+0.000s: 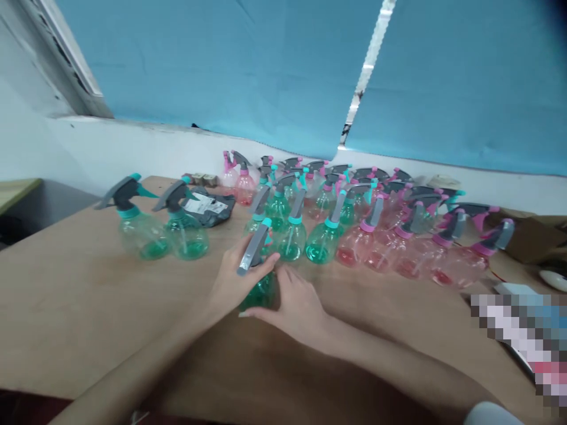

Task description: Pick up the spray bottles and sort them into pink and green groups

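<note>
A: Where is the thing being handled?
B: The green spray bottle (259, 290) stands at the near side of a group of similar bottles, on or just above the wooden table (97, 319); the hands hide too much of its base to tell which.

A: How are the hands posed?
B: Both are closed around it. The left hand (230, 280) comes from the bottle's left, fingers mostly hidden behind it, thumb stretched across just below the grey spray head (254, 247). The right hand (303, 304) cups the bottle's lower body from its right, thumb laid across the near side, fingers bent and partly hidden.

A: And the arms?
B: They form a wide V that meets at the bottle. The left forearm slants in from the near left, the right from the near right, with something white (491, 414) around it.

A: What surrounds the bottle?
B: Well to its left, two green-tinted bottles (188, 239) stand together. Just beyond it are more turquoise-collared bottles (291, 239); to its right, a row of pink bottles (401, 251). Beyond and to its left lies a dark packet (210, 208) with a white label. Farthest beyond it hangs a blue curtain (221, 71).
</note>
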A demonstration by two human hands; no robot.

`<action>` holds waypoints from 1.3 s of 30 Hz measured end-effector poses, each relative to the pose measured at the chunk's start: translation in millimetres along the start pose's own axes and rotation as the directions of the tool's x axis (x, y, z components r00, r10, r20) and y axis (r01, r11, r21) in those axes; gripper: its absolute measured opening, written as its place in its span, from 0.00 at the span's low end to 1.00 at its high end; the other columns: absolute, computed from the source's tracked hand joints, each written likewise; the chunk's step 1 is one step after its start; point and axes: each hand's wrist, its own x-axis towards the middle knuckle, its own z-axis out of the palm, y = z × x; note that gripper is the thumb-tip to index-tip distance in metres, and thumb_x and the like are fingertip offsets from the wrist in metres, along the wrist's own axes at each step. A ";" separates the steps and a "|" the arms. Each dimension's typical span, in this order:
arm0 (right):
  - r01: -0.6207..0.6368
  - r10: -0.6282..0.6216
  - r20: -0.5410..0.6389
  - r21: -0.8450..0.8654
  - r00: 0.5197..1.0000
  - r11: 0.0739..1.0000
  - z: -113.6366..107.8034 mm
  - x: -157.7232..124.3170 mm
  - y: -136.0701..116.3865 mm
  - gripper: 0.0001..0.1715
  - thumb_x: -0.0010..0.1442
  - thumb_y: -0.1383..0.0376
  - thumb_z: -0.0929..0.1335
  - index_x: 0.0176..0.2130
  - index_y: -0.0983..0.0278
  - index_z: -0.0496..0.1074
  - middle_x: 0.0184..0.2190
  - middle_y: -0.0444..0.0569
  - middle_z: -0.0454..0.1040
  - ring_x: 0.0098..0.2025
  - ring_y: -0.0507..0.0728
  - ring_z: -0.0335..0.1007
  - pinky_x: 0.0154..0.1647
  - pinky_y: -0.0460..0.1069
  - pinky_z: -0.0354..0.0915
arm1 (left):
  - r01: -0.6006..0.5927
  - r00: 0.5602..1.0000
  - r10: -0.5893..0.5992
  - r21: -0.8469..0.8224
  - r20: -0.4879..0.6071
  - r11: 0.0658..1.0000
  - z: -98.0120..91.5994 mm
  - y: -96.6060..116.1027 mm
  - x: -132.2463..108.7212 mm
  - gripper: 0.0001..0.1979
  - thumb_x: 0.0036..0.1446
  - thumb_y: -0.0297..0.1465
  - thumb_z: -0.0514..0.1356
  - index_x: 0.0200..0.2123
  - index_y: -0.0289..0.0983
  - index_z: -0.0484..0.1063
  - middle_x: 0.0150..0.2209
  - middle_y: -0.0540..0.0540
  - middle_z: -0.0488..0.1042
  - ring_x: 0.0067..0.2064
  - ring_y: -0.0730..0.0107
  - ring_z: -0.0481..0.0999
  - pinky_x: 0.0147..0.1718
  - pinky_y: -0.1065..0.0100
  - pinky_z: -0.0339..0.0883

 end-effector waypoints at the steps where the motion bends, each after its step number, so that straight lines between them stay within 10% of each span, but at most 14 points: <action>1: 0.009 -0.009 -0.012 -0.013 1.000 1.000 8.7 5.5 -6.3 0.47 0.49 0.40 0.68 0.57 0.68 0.60 0.44 0.60 0.72 0.48 0.68 0.69 0.45 0.62 0.66 | 0.022 1.000 -0.022 0.017 -0.015 1.000 -8.6 -4.3 -0.9 0.20 0.53 0.40 0.62 0.48 0.38 0.69 0.41 0.45 0.77 0.40 0.61 0.78 0.38 0.64 0.73; 15: -0.025 0.028 0.027 -0.091 0.999 0.996 58.4 82.4 -38.1 0.38 0.55 0.47 0.67 0.56 0.67 0.58 0.47 0.63 0.72 0.43 0.69 0.73 0.35 0.59 0.68 | 0.126 0.971 -0.107 0.079 -0.212 0.989 -97.4 -63.2 -41.5 0.23 0.56 0.42 0.59 0.52 0.39 0.61 0.52 0.40 0.69 0.55 0.54 0.69 0.49 0.52 0.68; 21: -0.050 0.051 0.012 -0.127 0.999 0.991 64.6 100.8 -40.4 0.38 0.56 0.52 0.67 0.57 0.70 0.56 0.49 0.67 0.68 0.39 0.69 0.74 0.33 0.59 0.68 | 0.271 0.948 -0.260 0.038 -0.183 0.962 -104.9 -70.2 -54.6 0.19 0.57 0.42 0.57 0.48 0.40 0.63 0.46 0.42 0.72 0.42 0.58 0.76 0.38 0.56 0.72; 39: -0.090 0.092 0.018 -0.109 0.996 0.990 67.0 115.7 -45.2 0.45 0.56 0.62 0.69 0.64 0.71 0.46 0.60 0.72 0.56 0.50 0.72 0.69 0.43 0.61 0.68 | 0.182 0.983 -0.183 0.086 0.005 0.980 -94.1 -90.0 -29.9 0.15 0.57 0.40 0.56 0.45 0.39 0.66 0.42 0.42 0.75 0.43 0.56 0.76 0.36 0.58 0.71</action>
